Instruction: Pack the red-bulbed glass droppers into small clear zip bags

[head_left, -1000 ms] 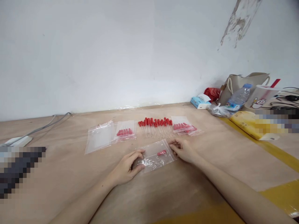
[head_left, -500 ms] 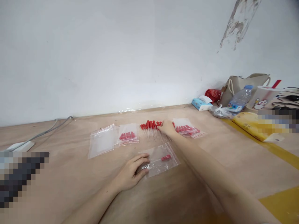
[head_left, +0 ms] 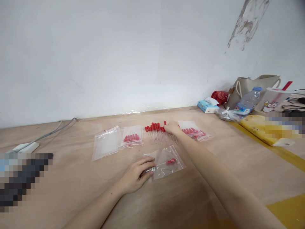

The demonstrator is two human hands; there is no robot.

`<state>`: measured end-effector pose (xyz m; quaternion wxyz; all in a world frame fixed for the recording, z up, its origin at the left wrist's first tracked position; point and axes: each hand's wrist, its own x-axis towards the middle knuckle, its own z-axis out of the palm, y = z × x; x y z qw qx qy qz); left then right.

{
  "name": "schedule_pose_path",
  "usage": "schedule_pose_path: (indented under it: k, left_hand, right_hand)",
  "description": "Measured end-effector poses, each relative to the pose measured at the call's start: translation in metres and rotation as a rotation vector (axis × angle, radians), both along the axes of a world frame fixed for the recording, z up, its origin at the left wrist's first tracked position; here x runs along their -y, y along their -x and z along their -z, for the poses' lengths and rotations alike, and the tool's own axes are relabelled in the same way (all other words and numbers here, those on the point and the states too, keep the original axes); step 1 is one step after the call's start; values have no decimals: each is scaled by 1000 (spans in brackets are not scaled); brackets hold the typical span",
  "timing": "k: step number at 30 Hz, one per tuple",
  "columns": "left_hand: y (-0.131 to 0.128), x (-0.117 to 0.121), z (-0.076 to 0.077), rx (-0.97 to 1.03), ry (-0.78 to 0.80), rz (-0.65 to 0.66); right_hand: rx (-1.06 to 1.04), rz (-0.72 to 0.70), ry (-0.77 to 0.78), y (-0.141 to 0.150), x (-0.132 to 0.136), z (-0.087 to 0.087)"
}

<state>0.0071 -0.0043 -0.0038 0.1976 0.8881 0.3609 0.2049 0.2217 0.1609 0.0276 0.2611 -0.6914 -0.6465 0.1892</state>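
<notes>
Several droppers with red bulbs and thin clear stems [head_left: 156, 127] lie in a row on the table. My right hand [head_left: 172, 128] is at the right part of this row, its fingers closed around a dropper whose red bulb [head_left: 165, 122] sticks up beside the fingertips. Nearer to me, my left hand [head_left: 138, 173] holds the end of a clear zip bag [head_left: 164, 171] down on the table, with the plastic puckered between thumb and fingers. Inside that bag lies at least one red-bulbed dropper [head_left: 171, 161]; its tip end is under my fingers.
Flat zip bags [head_left: 106, 144] lie at left, beside a filled bag of droppers [head_left: 132, 136]. More filled bags [head_left: 190, 128] lie right of the row. At the back right stand a tissue pack [head_left: 207, 106], a water bottle [head_left: 250, 100], a cup [head_left: 269, 100] and a yellow pack [head_left: 259, 128].
My right hand has closed on a dropper in the row, and its bulb now stands above the others. My left hand stays on the bag; the whole view has shifted slightly.
</notes>
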Motion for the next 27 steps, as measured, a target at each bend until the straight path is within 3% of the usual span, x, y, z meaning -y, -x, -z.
schedule_pose_path:
  k: [3, 6, 9, 12, 18, 27]
  left_hand:
    - [1, 0, -1, -9, 0, 5]
    - [1, 1, -4, -26, 4, 7]
    - [0, 2, -7, -61, 15, 9]
    - [1, 1, -7, -73, 23, 11]
    - [1, 0, -3, -73, 23, 13]
    - [1, 1, -3, -87, 23, -5]
  right_hand:
    - [-96, 21, -23, -17, 13, -1]
    - [-245, 50, -105, -46, 43, 6]
    - [-673, -8, -174, -73, 82, 19]
    - [-862, 9, -141, -83, 110, 32]
    - [-988, -8, -205, -70, 120, 48]
    - [-1029, -91, -76, -66, 137, 47]
